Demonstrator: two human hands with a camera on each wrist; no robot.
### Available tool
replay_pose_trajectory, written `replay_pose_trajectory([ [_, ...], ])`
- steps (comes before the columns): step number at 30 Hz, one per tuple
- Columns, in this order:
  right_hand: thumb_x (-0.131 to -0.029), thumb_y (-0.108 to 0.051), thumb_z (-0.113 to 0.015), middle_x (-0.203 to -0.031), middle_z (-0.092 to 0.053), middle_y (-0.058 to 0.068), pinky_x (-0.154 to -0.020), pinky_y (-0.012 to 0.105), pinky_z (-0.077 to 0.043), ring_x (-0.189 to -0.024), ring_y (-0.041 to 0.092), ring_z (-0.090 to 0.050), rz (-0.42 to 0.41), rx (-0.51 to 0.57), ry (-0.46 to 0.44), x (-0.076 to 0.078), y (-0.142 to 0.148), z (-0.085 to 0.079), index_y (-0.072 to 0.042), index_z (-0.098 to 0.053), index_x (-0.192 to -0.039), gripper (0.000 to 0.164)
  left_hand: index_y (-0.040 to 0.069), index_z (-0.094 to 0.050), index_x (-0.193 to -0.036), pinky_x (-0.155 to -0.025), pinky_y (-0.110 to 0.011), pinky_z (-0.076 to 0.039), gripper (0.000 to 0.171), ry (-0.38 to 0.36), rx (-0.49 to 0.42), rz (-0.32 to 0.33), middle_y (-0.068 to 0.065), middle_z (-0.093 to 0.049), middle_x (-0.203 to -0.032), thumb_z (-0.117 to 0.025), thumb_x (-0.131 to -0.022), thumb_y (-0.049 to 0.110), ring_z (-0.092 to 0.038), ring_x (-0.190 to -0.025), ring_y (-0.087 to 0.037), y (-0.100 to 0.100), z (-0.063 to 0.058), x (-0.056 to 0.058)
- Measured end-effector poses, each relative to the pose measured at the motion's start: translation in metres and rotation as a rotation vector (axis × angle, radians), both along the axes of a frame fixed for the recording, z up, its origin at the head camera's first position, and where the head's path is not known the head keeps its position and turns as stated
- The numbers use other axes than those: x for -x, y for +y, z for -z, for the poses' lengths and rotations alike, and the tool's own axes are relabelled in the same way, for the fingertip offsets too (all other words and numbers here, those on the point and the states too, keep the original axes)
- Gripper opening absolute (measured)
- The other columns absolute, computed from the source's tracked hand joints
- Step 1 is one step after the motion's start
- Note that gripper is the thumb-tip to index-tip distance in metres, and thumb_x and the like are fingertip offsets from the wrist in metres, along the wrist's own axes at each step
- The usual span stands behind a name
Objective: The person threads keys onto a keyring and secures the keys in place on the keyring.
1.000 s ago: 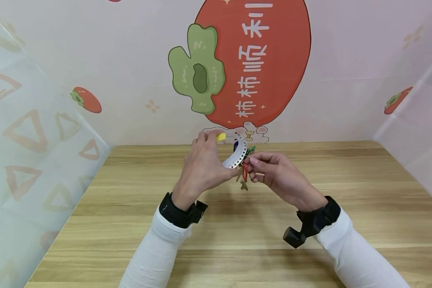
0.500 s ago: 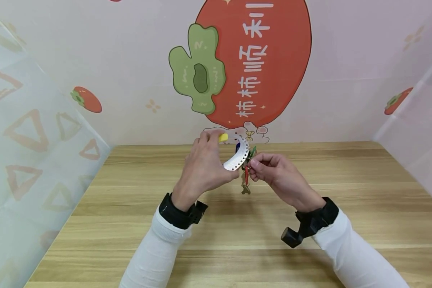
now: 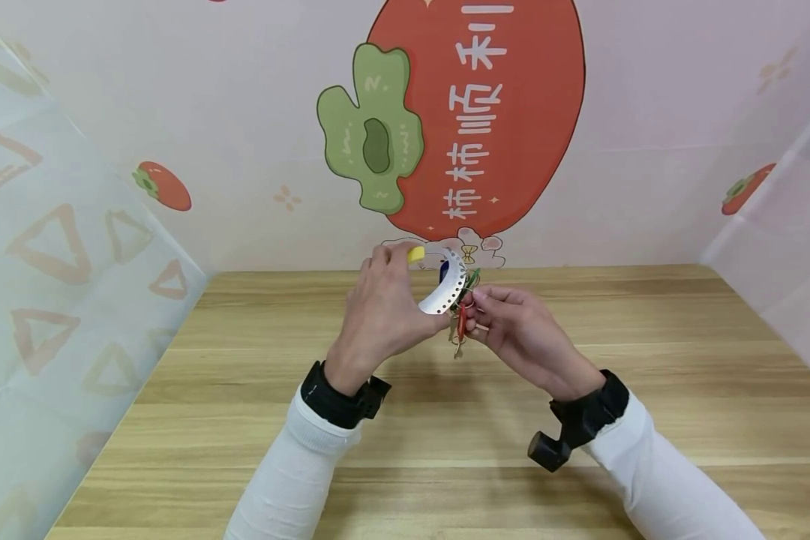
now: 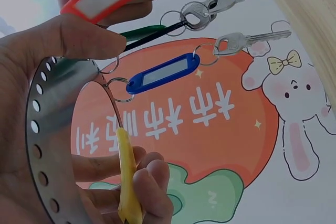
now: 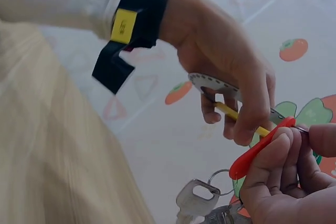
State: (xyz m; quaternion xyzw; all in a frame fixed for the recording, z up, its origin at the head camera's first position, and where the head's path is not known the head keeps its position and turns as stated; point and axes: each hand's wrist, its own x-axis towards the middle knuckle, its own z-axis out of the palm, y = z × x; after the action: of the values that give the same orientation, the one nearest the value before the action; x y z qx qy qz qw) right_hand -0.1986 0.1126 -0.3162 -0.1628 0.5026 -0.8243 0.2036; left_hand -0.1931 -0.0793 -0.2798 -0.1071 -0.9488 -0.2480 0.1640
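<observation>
My left hand (image 3: 385, 307) holds up a curved silver metal band (image 3: 448, 289) with holes along its edge, gripped between thumb and fingers. A blue key tag (image 4: 164, 73) with a silver key (image 4: 252, 41) hangs from the band by a split ring. Left fingers touch a yellow key tag (image 4: 127, 177) on the band. A green tag (image 4: 143, 33) shows behind the left thumb. My right hand (image 3: 526, 326) pinches the small ring of a red key tag (image 5: 262, 148) close beside the band's edge. Keys (image 5: 197, 198) dangle from the red tag's other end.
Both hands are above a wooden table (image 3: 445, 465), near its far edge. Behind it stands a white backdrop (image 3: 648, 150) with a big printed red fruit; a patterned panel (image 3: 74, 300) closes the left side. Black wrist mounts (image 3: 340, 397) sit over white sleeves.
The band dips slightly, then rises again in my left hand. My right hand shifts a little at the band's edge, and the red tag and its keys swing and turn.
</observation>
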Motion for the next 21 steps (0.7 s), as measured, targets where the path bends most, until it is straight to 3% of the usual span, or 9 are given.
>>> replay_pose_trajectory([
  [6, -0.093, -0.016, -0.050, -0.094, -0.054, 0.009, -0.079, 0.029, -0.041, -0.080, 0.018, -0.051, -0.076, 0.088, -0.077, 0.002, 0.002, 0.000, 0.000, -0.059, -0.098, 0.019, 0.010, -0.039, -0.135, -0.072, -0.037, -0.043, 0.093, 0.011, 0.003, -0.001, -0.008, -0.044, -0.119, -0.073, -0.059, 0.052, -0.043, -0.100, -0.022, 0.000, 0.000, 0.000],
  [11, -0.093, -0.016, -0.049, -0.094, -0.049, 0.009, -0.080, 0.029, -0.041, -0.082, 0.018, -0.050, -0.076, 0.051, -0.048, -0.001, 0.001, 0.000, 0.002, -0.054, -0.098, 0.019, 0.009, -0.039, -0.134, -0.071, -0.038, -0.044, 0.094, 0.010, 0.010, 0.009, -0.008, -0.044, -0.120, -0.074, -0.058, 0.053, -0.043, -0.100, -0.022, -0.001, 0.000, -0.002],
  [21, -0.088, -0.025, -0.058, -0.090, -0.052, 0.012, -0.079, 0.031, -0.043, -0.079, 0.019, -0.051, 0.231, -0.225, 0.197, -0.009, -0.006, 0.004, 0.007, -0.053, -0.099, 0.034, 0.012, -0.038, -0.135, -0.070, -0.042, -0.044, 0.097, 0.013, 0.032, -0.015, -0.008, -0.042, -0.123, -0.076, -0.055, 0.053, -0.044, -0.101, -0.024, 0.002, 0.001, -0.002],
])
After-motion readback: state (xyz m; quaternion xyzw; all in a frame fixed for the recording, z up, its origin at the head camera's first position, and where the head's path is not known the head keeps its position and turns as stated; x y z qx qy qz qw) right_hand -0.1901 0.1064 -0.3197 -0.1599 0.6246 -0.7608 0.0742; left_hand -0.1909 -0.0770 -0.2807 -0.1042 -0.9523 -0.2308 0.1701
